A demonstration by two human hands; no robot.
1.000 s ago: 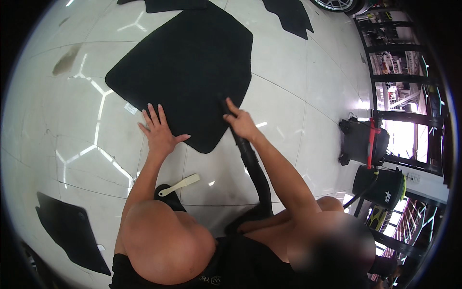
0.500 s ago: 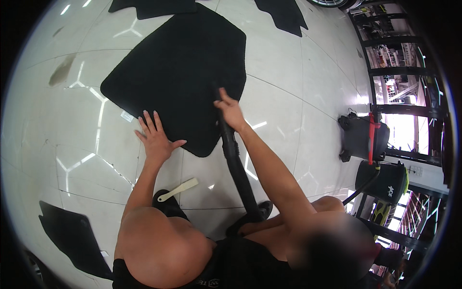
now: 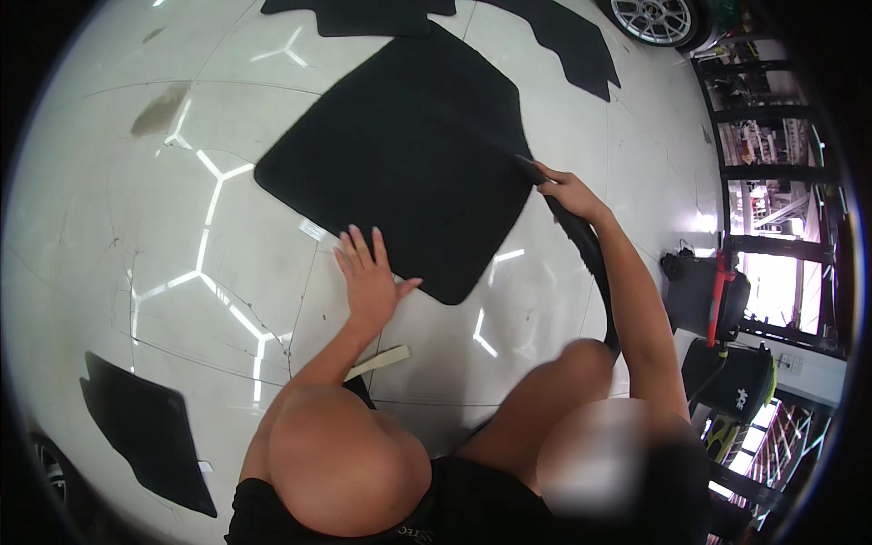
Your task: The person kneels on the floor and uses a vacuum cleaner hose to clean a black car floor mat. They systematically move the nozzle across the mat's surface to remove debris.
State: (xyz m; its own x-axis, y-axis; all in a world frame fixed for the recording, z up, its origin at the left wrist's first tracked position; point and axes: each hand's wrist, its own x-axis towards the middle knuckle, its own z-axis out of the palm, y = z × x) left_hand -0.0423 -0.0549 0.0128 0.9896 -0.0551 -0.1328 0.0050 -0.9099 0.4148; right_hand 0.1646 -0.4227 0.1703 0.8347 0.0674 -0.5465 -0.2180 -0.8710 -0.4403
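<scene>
A black car floor mat (image 3: pixel 400 154) lies flat on the glossy floor before me. My left hand (image 3: pixel 370 282) presses on its near left edge with the fingers spread. At the mat's right edge, my right hand (image 3: pixel 572 193) grips the end of a black vacuum hose (image 3: pixel 586 238). The hose's slanted tip touches or hovers just over the mat; I cannot tell which. From my hand the hose curves down beside my right forearm, and its lower part is hidden. A small pale tag (image 3: pixel 312 230) sticks out near my left fingertips.
A cream-coloured brush or scraper (image 3: pixel 386 360) lies by my left forearm. Other black mats rest at the far side (image 3: pixel 368 16), far right (image 3: pixel 568 44) and near left (image 3: pixel 150 431). Wheeled dark bins (image 3: pixel 704 295) stand along the right. A car wheel (image 3: pixel 652 20) shows at far right.
My right hand has swung the hose end right, from over the mat to its right edge. My left hand stays at the mat's near left edge. The whole view has shifted.
</scene>
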